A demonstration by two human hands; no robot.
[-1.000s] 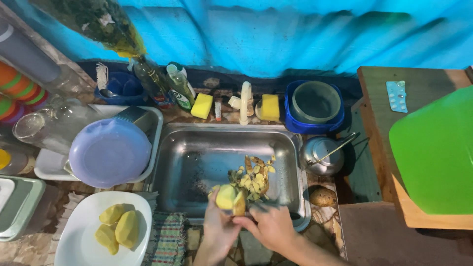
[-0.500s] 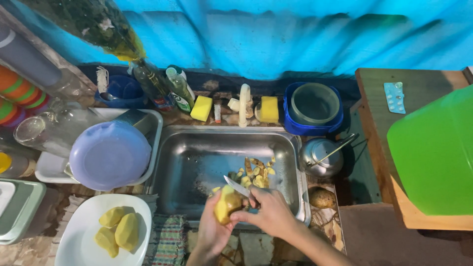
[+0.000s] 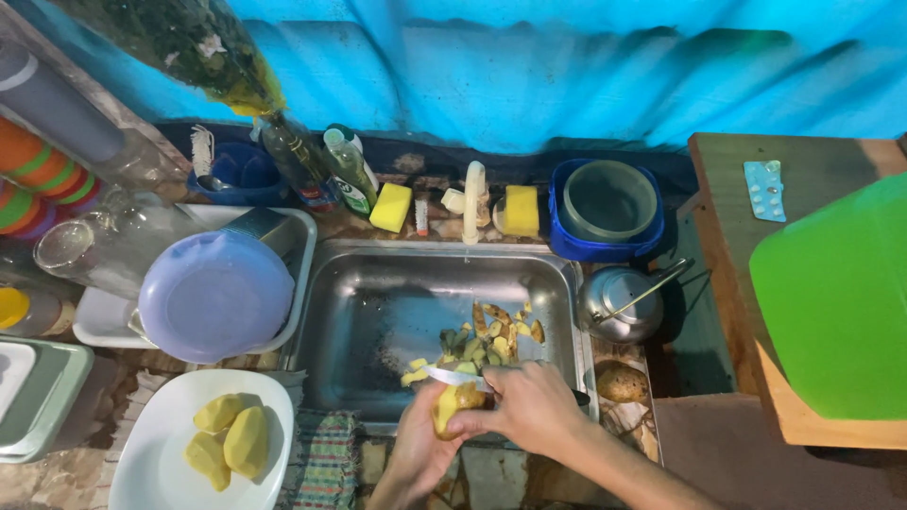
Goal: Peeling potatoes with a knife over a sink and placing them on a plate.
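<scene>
- Potato (image 3: 452,404): half-peeled, yellow flesh showing, held over the near rim of the steel sink (image 3: 378,312). Keep it there, so that what you cut off drops into the basin and not on the bench.
- Left hand (image 3: 422,444): fingers clenched around the underside of the potato. Turn it a little after each stroke, and keep your thumb off the blade's path.
- Knife (image 3: 453,377): blade lies flat across the top of the potato, tip to your left. Hold a shallow angle; a steep one wastes flesh.
- Right hand (image 3: 529,408): fingers grasping the knife handle, knuckles up. Short strokes, guided by the thumb, suit best here.
- Peelings (image 3: 491,332): a loose heap in the sink, just beyond the potato.
- White plate (image 3: 161,472): at your left on the bench, bearing three peeled potatoes (image 3: 227,439); well apart from the hands.
- Unpeeled potato (image 3: 622,382): on the bench right of the sink, near a small metal kettle (image 3: 619,302).
- Lilac bowl (image 3: 215,295): upturned in a white tray left of the sink.
- Sponges (image 3: 389,207), bottles (image 3: 350,170): along the back edge.
</scene>
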